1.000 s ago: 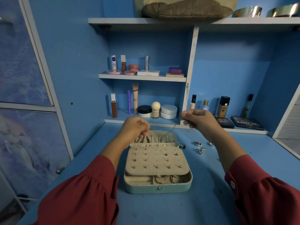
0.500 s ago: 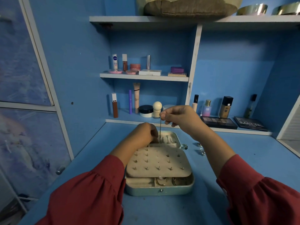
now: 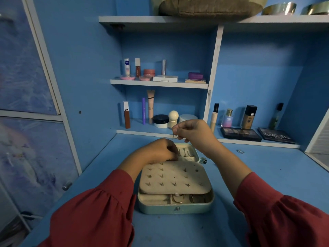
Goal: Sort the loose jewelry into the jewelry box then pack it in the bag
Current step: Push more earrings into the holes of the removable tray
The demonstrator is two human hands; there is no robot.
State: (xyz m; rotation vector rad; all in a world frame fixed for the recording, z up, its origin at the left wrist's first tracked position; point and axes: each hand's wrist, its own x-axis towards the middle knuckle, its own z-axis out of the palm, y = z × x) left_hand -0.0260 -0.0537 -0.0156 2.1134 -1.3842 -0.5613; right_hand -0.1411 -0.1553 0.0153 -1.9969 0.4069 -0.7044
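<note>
Chain (image 3: 173,138) hangs taut and near upright between the two hands over the far half of the jewelry box (image 3: 175,205), which sits open at the middle of the blue surface (image 3: 267,184). The right hand (image 3: 194,132) pinches its upper end between thumb and fingertips; the left hand (image 3: 158,151), its grip curled tight, pinches the lower end down at the lid compartment where other chains already lie. The stud panel (image 3: 174,177) covers most of the near half, with hoops showing in the tray beneath it.

Two loose pieces wait outside: a dark-stoned ring (image 3: 203,160) touching the box's far right corner, and a thin ring (image 3: 240,151) farther toward the right edge of the surface.

The likely trouble is tangling. If the right hand lets go before the lower end is seated, the chain could fall in a heap across its neighbours, or slip over the box wall onto the surface. The right forearm also passes close above the dark-stoned ring and could knock it away.
</note>
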